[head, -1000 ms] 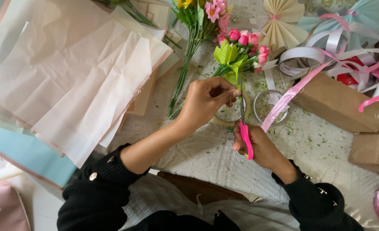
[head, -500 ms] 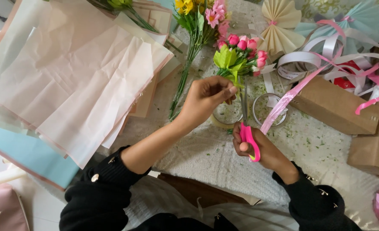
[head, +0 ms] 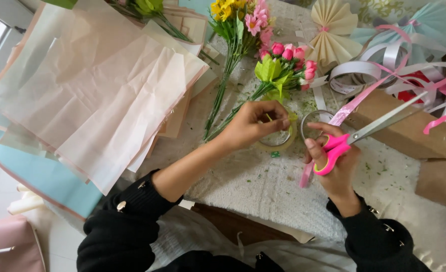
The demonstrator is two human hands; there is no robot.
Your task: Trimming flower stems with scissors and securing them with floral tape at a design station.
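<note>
My left hand [head: 255,123] pinches the stem end of a small bunch of pink rosebuds with green leaves [head: 283,65], right over a roll of clear tape [head: 278,141] lying on the table. My right hand [head: 333,161] holds pink-handled scissors [head: 364,132] with the blades pointing up to the right. A second tape ring [head: 316,121] lies between my two hands. A pink ribbon [head: 344,111] runs under the scissors towards my right hand.
Stacked sheets of peach and blue wrapping paper [head: 92,95] cover the left. A yellow and pink flower bunch [head: 238,25] lies at the top, paper fans [head: 333,30] and white ribbon loops [head: 364,70] beyond. Brown paper boxes [head: 404,126] sit on the right. A pink bag [head: 9,244] lies at bottom left.
My right hand has swung the scissors from pointing up at the stems to pointing right, away from them. My left hand has lowered the rosebud stem onto the tape roll.
</note>
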